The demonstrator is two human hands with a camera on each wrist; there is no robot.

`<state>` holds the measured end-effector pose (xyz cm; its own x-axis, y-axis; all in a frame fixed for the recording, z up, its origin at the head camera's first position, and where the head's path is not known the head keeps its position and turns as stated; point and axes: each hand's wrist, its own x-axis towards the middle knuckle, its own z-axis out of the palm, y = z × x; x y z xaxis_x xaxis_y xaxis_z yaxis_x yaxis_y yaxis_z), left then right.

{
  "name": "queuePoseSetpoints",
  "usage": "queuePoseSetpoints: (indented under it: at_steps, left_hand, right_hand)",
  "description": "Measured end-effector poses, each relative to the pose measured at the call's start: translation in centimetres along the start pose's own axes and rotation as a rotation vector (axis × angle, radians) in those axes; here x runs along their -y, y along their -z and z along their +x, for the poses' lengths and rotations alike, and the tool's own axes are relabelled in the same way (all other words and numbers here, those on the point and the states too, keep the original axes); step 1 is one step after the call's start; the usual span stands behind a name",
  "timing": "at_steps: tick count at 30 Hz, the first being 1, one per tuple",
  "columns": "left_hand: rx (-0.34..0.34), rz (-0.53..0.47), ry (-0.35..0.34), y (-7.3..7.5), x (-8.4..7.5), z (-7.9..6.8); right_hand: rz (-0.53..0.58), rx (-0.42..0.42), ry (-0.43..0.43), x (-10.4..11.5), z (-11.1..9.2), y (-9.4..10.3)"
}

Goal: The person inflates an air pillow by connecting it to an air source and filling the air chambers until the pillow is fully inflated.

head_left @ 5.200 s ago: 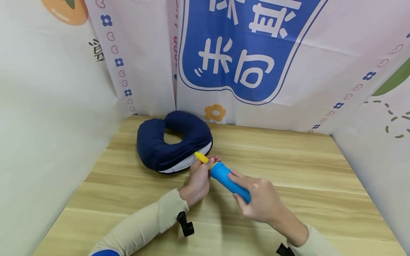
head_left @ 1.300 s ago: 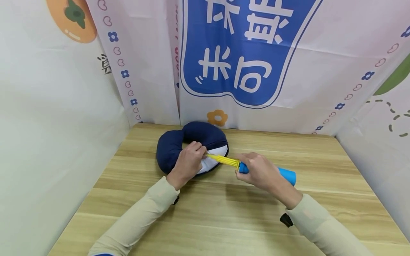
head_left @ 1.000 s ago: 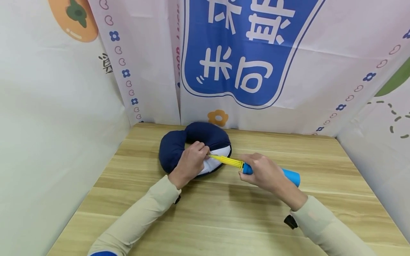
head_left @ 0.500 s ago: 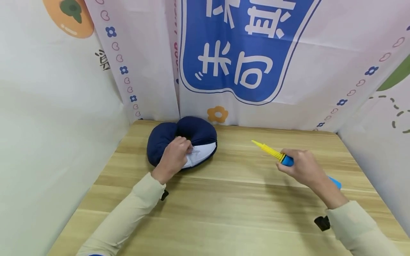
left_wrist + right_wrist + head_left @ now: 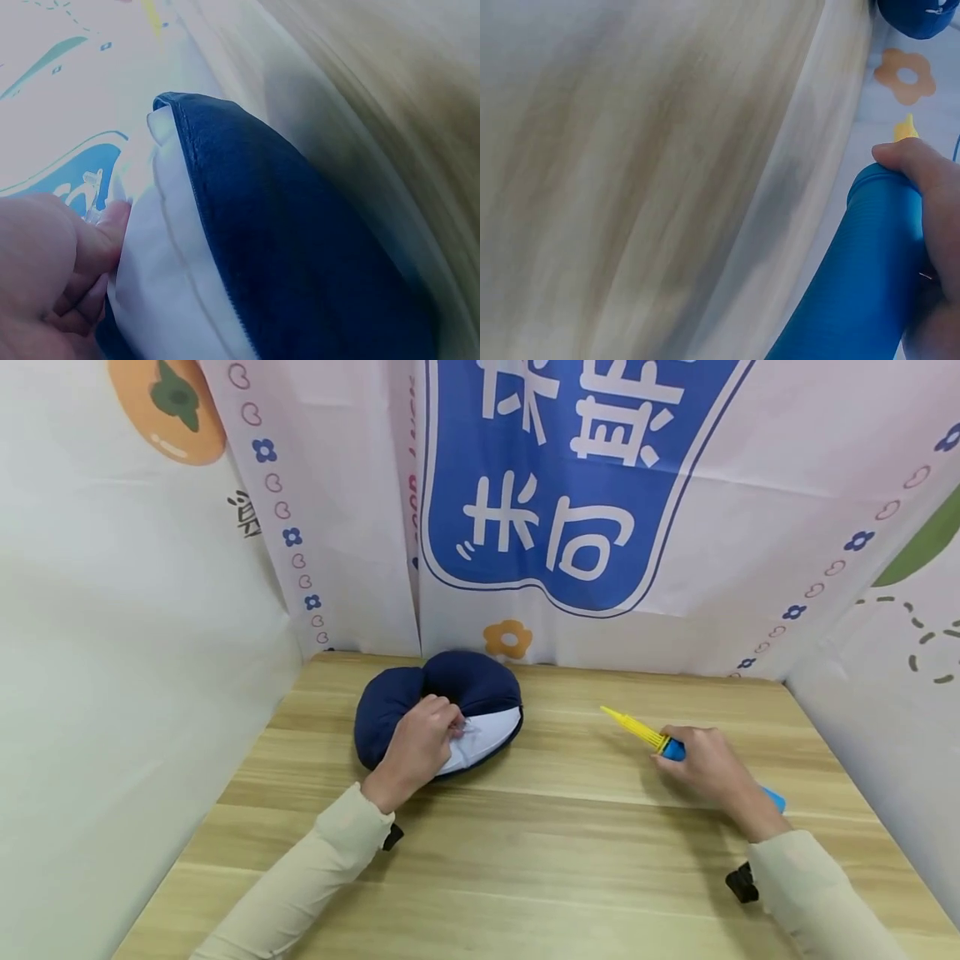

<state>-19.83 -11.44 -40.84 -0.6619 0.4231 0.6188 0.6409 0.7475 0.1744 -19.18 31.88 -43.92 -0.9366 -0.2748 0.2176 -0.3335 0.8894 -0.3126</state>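
Near the back edge of the desk (image 5: pixel 517 868), over toward its left side, lies the pillow (image 5: pixel 483 683), a navy U with its closed, rounded side turned toward the person and a cover open along it, so that the white lining (image 5: pixel 491 733) shows between the navy edges. The left hand (image 5: pixel 418 742) comes over the pillow from the front and pinches it at the lining between thumb and finger; from the left wrist a small clear valve (image 5: pixel 91 193) can be seen right at those fingertips. A zip edge runs along the navy cover there.

Well apart, on the right half of the desk, the right hand (image 5: pixel 708 768) holds the pump (image 5: pixel 855 259), wrapped around its blue barrel near the front end. The yellow nozzle (image 5: pixel 633 727) sticks out past the thumb, tilted up and aimed toward the back and left, free of the pillow. The barrel's far end peeks out behind the wrist, and a shadow falls on the desk beneath.

Both arms wear pale sleeves (image 5: pixel 813 881), with a black mount (image 5: pixel 742 883) under each cuff. Behind the desk hangs a white cloth (image 5: pixel 360 527) bearing a big blue sign and, low down, an orange flower (image 5: pixel 492 639).
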Motion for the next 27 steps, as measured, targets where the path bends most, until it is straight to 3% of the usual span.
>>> queuePoseSetpoints:
  at_steps: [12, 27]
  left_hand:
    - [0.019, -0.012, -0.024, -0.1, -0.7, -1.2]
    - [0.063, -0.031, 0.011, 0.3, -0.8, -1.4]
  right_hand:
    - [-0.023, 0.076, -0.073, -0.7, 1.3, -1.9]
    - [-0.063, 0.086, -0.043, -0.5, 2.0, -2.7]
